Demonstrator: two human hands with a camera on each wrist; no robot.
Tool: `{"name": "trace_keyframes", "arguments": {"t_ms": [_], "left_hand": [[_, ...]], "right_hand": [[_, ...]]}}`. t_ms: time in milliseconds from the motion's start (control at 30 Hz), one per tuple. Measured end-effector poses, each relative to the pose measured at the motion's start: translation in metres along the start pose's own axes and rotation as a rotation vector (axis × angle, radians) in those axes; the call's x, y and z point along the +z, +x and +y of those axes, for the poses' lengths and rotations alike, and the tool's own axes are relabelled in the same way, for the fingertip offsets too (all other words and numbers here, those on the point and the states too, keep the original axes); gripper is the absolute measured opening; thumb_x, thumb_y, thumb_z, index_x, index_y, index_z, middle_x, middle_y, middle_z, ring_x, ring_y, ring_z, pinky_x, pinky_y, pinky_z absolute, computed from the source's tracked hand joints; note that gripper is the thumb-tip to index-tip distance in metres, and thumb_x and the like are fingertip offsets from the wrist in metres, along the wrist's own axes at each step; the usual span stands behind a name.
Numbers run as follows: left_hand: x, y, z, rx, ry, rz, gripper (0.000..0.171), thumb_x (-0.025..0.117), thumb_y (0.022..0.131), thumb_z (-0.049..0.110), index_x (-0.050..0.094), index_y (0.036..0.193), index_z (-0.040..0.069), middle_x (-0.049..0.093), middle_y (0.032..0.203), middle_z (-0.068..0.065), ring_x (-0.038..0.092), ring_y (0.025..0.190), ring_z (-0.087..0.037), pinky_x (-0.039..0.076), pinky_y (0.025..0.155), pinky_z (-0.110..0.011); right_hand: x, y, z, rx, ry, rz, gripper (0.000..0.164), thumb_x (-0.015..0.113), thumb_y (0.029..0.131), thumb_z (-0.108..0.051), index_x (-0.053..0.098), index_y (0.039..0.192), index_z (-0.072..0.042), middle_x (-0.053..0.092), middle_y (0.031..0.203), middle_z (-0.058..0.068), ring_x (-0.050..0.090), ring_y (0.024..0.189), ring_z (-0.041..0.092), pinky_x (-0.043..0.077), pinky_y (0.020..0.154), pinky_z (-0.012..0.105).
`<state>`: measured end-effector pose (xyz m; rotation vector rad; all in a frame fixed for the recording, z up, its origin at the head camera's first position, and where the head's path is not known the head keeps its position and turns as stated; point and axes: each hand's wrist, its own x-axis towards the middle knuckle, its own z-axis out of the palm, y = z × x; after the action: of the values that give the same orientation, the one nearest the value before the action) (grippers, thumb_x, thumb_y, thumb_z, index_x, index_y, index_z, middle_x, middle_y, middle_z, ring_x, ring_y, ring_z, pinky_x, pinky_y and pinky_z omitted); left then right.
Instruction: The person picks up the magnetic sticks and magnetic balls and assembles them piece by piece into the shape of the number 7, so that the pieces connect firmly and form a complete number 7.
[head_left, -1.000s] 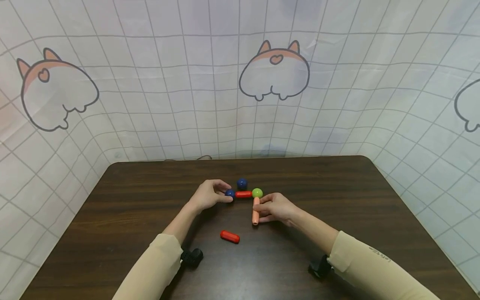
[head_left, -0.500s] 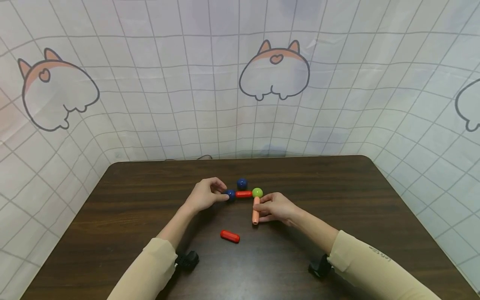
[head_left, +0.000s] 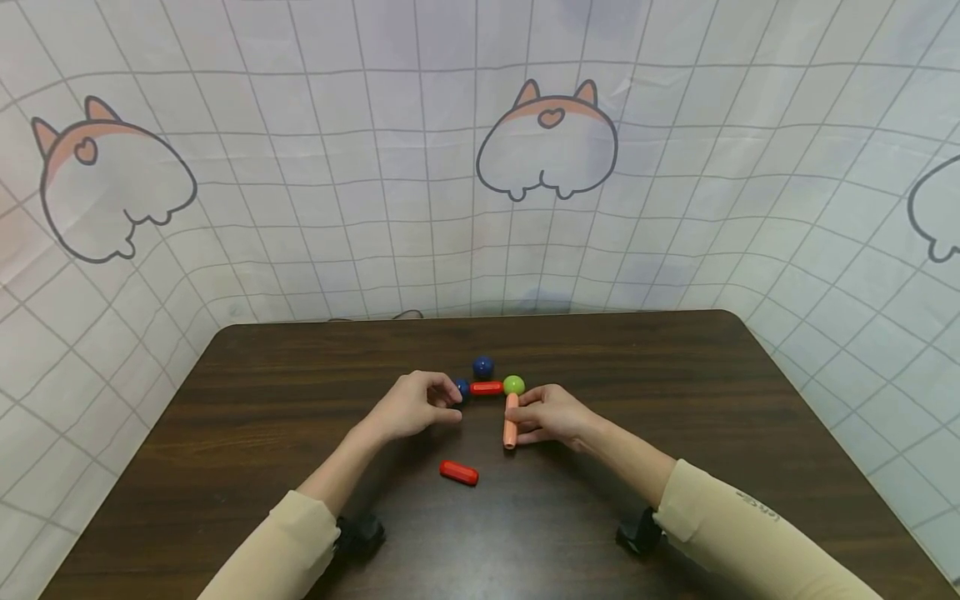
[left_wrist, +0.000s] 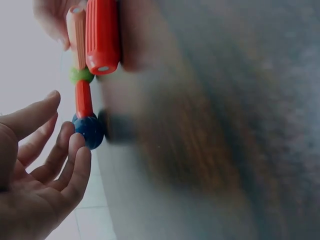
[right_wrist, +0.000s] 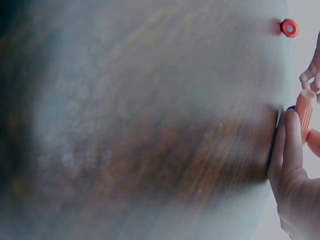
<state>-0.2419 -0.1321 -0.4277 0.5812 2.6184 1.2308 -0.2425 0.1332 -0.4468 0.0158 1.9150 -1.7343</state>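
Assembly step, rod-and-ball chain: right hand (head_left: pixel 551 414) grasping orange rod (head_left: pixel 511 423), left hand (head_left: pixel 415 404) released beside blue ball (head_left: pixel 462 388); next likely needs loose red rod (head_left: pixel 459 472).

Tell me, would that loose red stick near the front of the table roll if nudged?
Probably sideways: the red stick looks like a smooth, round-ended cylinder lying flat on the table. It seems rigid and light, likely plastic. Pushed endwise, it would probably slide.
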Motion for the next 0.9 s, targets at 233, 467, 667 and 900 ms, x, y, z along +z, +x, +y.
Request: {"name": "trace_keyframes", "arguments": {"t_ms": [233, 467, 667, 900], "left_hand": [[0.005, -0.008, 0.005, 0.025, 0.031, -0.112, 0.018, 0.085, 0.086, 0.015, 0.074, 0.1, 0.009, 0.068, 0.089, 0.004, 0.061, 0.082, -0.016, 0.051, 0.074, -0.033], [0.012, -0.013, 0.006, 0.055, 0.074, -0.239, 0.021, 0.087, 0.086, 0.019, 0.075, 0.101, 0.011, 0.068, 0.092, 0.002, 0.06, 0.085, -0.014, 0.051, 0.078, -0.033], [0.016, -0.016, 0.009, 0.064, 0.107, -0.296, 0.022, 0.088, 0.085, 0.02, 0.075, 0.102, 0.012, 0.069, 0.093, 0.004, 0.061, 0.088, -0.015, 0.051, 0.08, -0.033], [0.017, -0.019, 0.012, 0.067, 0.136, -0.344, 0.027, 0.09, 0.082, 0.027, 0.075, 0.102, 0.017, 0.069, 0.092, 0.005, 0.06, 0.09, -0.017, 0.049, 0.082, -0.035]], "right_hand": [[0.0, 0.0, 0.0, 0.0, -0.01, 0.0, 0.043, 0.067, 0.099, -0.004, 0.049, 0.132, 0.017, 0.066, 0.112, 0.023, 0.071, 0.09, 0.023, 0.059, 0.079, 0.038], [0.0, -0.001, 0.0, -0.007, -0.01, -0.009, 0.044, 0.066, 0.099, -0.003, 0.048, 0.133, 0.017, 0.065, 0.113, 0.022, 0.071, 0.09, 0.022, 0.059, 0.08, 0.038], [-0.001, -0.001, -0.001, -0.002, -0.007, -0.008, 0.044, 0.067, 0.099, -0.003, 0.047, 0.133, 0.017, 0.063, 0.114, 0.022, 0.071, 0.09, 0.022, 0.059, 0.08, 0.038], [0.0, -0.001, -0.001, -0.002, -0.01, -0.008, 0.045, 0.067, 0.099, -0.003, 0.047, 0.134, 0.017, 0.063, 0.114, 0.023, 0.071, 0.089, 0.022, 0.059, 0.08, 0.038]]}}
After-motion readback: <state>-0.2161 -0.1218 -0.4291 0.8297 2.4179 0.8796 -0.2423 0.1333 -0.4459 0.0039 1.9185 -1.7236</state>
